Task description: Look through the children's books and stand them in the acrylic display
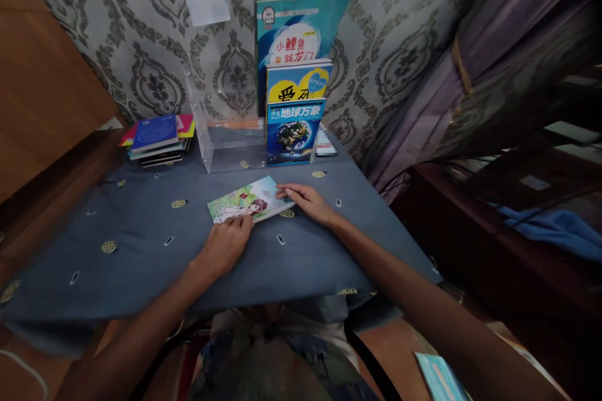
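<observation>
A small book (251,200) with a green and light-blue illustrated cover lies at a slant on the cloth-covered table. My left hand (228,241) is closed on its near left edge, fingers curled over the cover and the underside hidden. At the book's right end is my right hand (308,202), its fingers over the cover and edge. Behind the book, a clear acrylic stand (235,153) holds a stepped row of books, with a blue book showing the Earth (295,131) in front. The stand's left section holds no upright books.
A stack of books and booklets (157,138) sits at the table's back left. Patterned wallpaper and a white card (207,5) are behind. A wooden panel (47,75) borders the left, a purple curtain (423,81) the right. Another light-blue book (439,376) lies low at right.
</observation>
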Motion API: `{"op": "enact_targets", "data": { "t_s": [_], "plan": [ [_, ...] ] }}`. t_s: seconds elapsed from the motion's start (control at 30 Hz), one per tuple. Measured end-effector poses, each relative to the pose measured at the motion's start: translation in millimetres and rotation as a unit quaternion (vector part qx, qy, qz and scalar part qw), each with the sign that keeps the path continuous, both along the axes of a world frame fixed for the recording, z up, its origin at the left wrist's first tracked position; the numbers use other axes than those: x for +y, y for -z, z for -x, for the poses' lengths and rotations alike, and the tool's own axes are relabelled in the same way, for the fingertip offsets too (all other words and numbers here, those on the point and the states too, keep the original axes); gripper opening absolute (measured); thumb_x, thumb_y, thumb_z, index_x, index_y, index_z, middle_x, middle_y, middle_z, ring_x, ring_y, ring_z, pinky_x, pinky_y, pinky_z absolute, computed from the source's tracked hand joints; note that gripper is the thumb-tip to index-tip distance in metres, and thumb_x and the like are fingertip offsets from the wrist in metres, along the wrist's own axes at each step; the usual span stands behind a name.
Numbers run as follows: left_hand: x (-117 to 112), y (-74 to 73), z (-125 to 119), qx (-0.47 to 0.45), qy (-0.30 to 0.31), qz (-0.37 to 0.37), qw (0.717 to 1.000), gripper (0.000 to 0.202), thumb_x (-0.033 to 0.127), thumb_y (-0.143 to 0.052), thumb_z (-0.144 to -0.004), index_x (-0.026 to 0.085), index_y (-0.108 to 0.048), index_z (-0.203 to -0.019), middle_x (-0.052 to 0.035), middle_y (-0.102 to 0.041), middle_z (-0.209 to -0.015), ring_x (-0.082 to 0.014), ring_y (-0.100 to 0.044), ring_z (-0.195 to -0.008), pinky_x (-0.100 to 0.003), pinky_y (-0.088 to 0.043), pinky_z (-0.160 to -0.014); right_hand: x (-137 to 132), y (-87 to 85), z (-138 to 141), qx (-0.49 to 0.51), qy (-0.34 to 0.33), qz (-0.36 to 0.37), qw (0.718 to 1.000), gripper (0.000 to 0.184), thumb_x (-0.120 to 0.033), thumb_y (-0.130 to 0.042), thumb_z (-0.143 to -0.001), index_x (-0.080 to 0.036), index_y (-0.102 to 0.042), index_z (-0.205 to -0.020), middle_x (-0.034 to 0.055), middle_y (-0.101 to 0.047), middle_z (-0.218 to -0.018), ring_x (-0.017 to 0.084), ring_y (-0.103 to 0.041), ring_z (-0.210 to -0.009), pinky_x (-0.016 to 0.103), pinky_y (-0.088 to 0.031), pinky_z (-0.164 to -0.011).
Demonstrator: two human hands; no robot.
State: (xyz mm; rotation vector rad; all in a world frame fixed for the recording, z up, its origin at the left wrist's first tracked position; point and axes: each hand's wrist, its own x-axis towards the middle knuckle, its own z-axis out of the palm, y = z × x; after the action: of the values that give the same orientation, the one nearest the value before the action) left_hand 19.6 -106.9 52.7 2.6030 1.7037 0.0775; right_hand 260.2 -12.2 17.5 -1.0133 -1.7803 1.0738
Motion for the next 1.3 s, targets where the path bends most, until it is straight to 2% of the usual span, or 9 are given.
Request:
{"op": "enact_targets", "data": {
  "t_s": [0.13, 0.33, 0.47, 0.57, 0.73, 0.83, 1.0, 1.17, 1.3],
  "plan": [
    [10.3, -5.0, 6.3, 0.003, -0.015, -0.012, 1.0, 0.03, 0.028, -0.035, -0.102, 0.017, -0.06, -0.112, -0.016, -0.071, -0.091, -0.0292, -0.069, -0.086, -0.037, -0.05, -0.079, -11.5, 0.3, -3.0, 0.015, 0.068, -0.02, 0.997, 0.041, -0.051, -0.054, -0.089, -0.021, -0.076, -0.107, 0.0045, -0.077, -0.103, 0.026, -0.068, -0.101, 0.043, -0.049, -0.097],
    [8.3, -15.6, 1.8, 0.042, -0.021, -0.013, 0.999, 0.031, 0.027, -0.033, -0.103, 0.017, -0.062, -0.111, -0.0145, -0.072, -0.09, -0.0282, -0.07, -0.087, -0.033, -0.05, -0.075, -9.1, 6.8, -1.2, -0.013, 0.132, -0.014, 0.991, 0.046, -0.053, -0.055, -0.089, -0.018, -0.074, -0.112, 0.0074, -0.075, -0.104, 0.021, -0.068, -0.078, 0.033, -0.055, -0.07],
    [0.2, -30.3, -4.0, 0.055, 0.003, 0.008, 0.998, 0.03, 0.029, -0.037, -0.103, 0.017, -0.063, -0.108, -0.0134, -0.072, -0.098, -0.028, -0.068, -0.096, -0.033, -0.05, -0.076, -9.2, 6.4, -3.9, -0.05, 0.128, -0.049, 0.989, 0.037, -0.044, -0.055, -0.09, -0.019, -0.073, -0.11, 0.0071, -0.073, -0.102, 0.02, -0.067, -0.082, 0.032, -0.054, -0.073],
    [10.0, -35.5, -2.7, 0.038, 0.007, 0.015, 0.999, 0.031, 0.039, -0.041, -0.102, 0.019, -0.064, -0.108, -0.0111, -0.072, -0.104, -0.0269, -0.066, -0.103, -0.032, -0.049, -0.078, -11.9, 1.9, -3.3, -0.103, 0.12, -0.078, 0.984, 0.029, -0.033, -0.056, -0.089, -0.018, -0.074, -0.106, 0.0069, -0.07, -0.097, 0.021, -0.065, -0.086, 0.033, -0.053, -0.078],
    [57.7, -20.5, 1.1, 0.002, -0.057, -0.036, 0.998, 0.04, 0.05, -0.049, -0.097, 0.016, -0.06, -0.116, -0.0143, -0.066, -0.116, -0.0311, -0.059, -0.116, -0.037, -0.048, -0.086, -35.2, -8.4, 5.8, -0.246, 0.136, -0.111, 0.953, 0.029, -0.028, -0.054, -0.09, -0.016, -0.071, -0.11, 0.0095, -0.066, -0.102, 0.02, -0.065, -0.085, 0.031, -0.051, -0.077],
    [83.4, -8.0, -0.2, -0.023, -0.072, -0.011, 0.997, 0.051, 0.057, -0.057, -0.09, 0.015, -0.06, -0.118, -0.0157, -0.065, -0.121, -0.0333, -0.058, -0.117, -0.038, -0.048, -0.086, -56.6, -8.1, 12.3, -0.326, 0.15, -0.109, 0.927, 0.023, -0.033, -0.054, -0.092, -0.021, -0.07, -0.103, 0.0074, -0.067, -0.1, 0.019, -0.066, -0.082, 0.029, -0.049, -0.073],
    [103.7, 5.8, 4.4, -0.112, -0.099, 0.053, 0.987, 0.061, 0.067, -0.07, -0.071, 0.017, -0.064, -0.105, -0.0134, -0.07, -0.107, -0.0327, -0.065, -0.1, -0.034, -0.047, -0.076, -74.2, -6.6, 18.8, -0.362, 0.109, -0.094, 0.921, 0.027, -0.031, -0.056, -0.091, -0.024, -0.066, -0.115, 0.0063, -0.072, -0.097, 0.021, -0.069, -0.084, 0.029, -0.048, -0.072],
    [112.1, 19.0, 15.3, -0.308, -0.09, 0.137, 0.937, 0.038, 0.056, -0.067, -0.072, 0.02, -0.058, -0.066, -0.0007, -0.062, -0.065, -0.02, -0.06, -0.066, -0.026, -0.037, -0.055, -68.7, -4.0, 17.2, -0.324, 0.118, -0.072, 0.936, 0.029, -0.028, -0.058, -0.088, -0.024, -0.068, -0.115, 0.0054, -0.071, -0.091, 0.022, -0.068, -0.081, 0.03, -0.049, -0.074],
    [107.6, 19.9, 15.5, -0.517, -0.118, 0.208, 0.822, 0.044, 0.06, -0.065, -0.071, 0.019, -0.051, -0.061, 0.0046, -0.05, -0.052, -0.0116, -0.047, -0.048, -0.022, -0.032, -0.046, -60.7, 2.8, 13.0, -0.209, 0.147, -0.05, 0.966, 0.046, -0.029, -0.059, -0.083, -0.022, -0.057, -0.129, 0.0035, -0.068, -0.09, 0.02, -0.066, -0.076, 0.033, -0.051, -0.075]
  ]
}}
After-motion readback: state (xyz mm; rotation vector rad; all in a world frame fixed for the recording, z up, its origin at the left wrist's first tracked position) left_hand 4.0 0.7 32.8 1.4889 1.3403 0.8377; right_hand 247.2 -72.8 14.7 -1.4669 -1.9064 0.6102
